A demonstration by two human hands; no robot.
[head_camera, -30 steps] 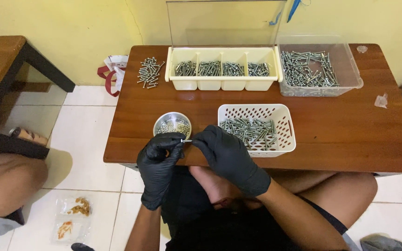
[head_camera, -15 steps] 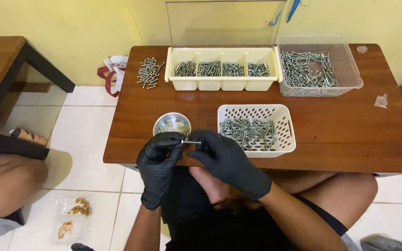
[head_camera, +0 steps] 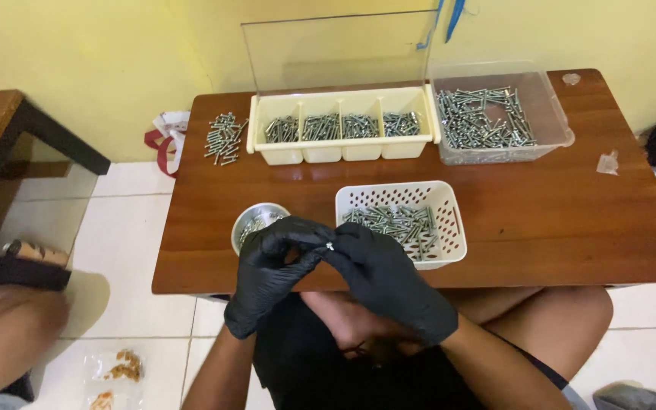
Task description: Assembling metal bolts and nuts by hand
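Both my hands wear black gloves and meet over the near edge of the wooden table [head_camera: 571, 228]. My left hand [head_camera: 271, 273] and my right hand [head_camera: 389, 277] pinch a small metal screw [head_camera: 329, 246] between their fingertips. Just behind my left hand stands a small round metal bowl [head_camera: 256, 222] with small metal parts in it. A white perforated basket [head_camera: 449, 205] holding several screws sits just behind my right hand.
At the back stand a cream four-compartment tray [head_camera: 343, 152] of screws with a raised clear lid and a clear plastic tub [head_camera: 556, 129] of screws. A loose pile of screws [head_camera: 224, 138] lies at the table's far left. Another person's leg [head_camera: 9, 342] shows at lower left.
My fingertips have shifted slightly around the screw; both hands stay together at the table's near edge. Nothing else moved.
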